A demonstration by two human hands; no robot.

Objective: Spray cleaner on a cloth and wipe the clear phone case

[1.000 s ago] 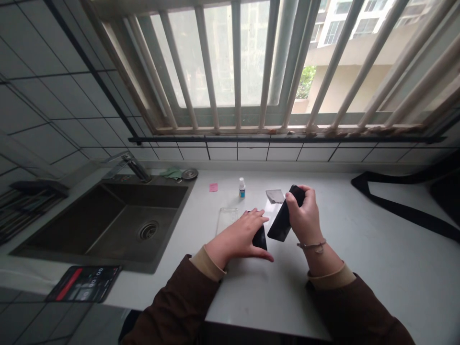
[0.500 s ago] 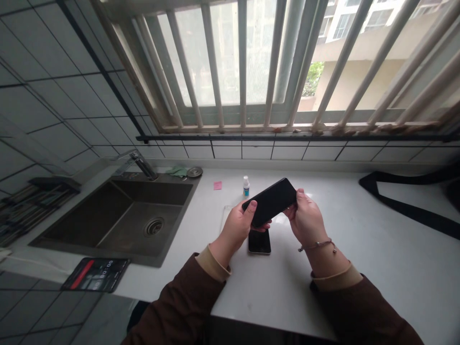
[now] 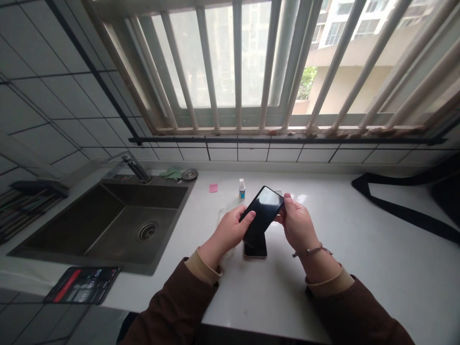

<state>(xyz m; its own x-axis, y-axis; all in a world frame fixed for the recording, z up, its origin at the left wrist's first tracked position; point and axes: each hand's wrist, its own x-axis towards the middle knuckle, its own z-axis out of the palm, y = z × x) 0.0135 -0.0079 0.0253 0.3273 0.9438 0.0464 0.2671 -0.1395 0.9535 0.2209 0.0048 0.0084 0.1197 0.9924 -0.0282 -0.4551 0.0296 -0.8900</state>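
A dark smartphone is held above the counter between both hands, its glossy screen catching light from the window. My left hand grips its lower left end, thumb on the screen. At the opposite end, my right hand pinches the edge with thumb and fingers. Beneath lies a second phone on the counter, its upper part hidden by the held one. A clear, see-through item sits partly behind my left hand; its kind is hard to make out. Just beyond stands a small white bottle with a blue label.
A pink sticky note lies left of the bottle. The steel sink with its faucet occupies the left. On the front left edge rests a device showing a timer. A black strap lies at right.
The held phone has tilted more steeply, and its screen now reflects the window. Both hands keep their hold. The whole view has shifted slightly.
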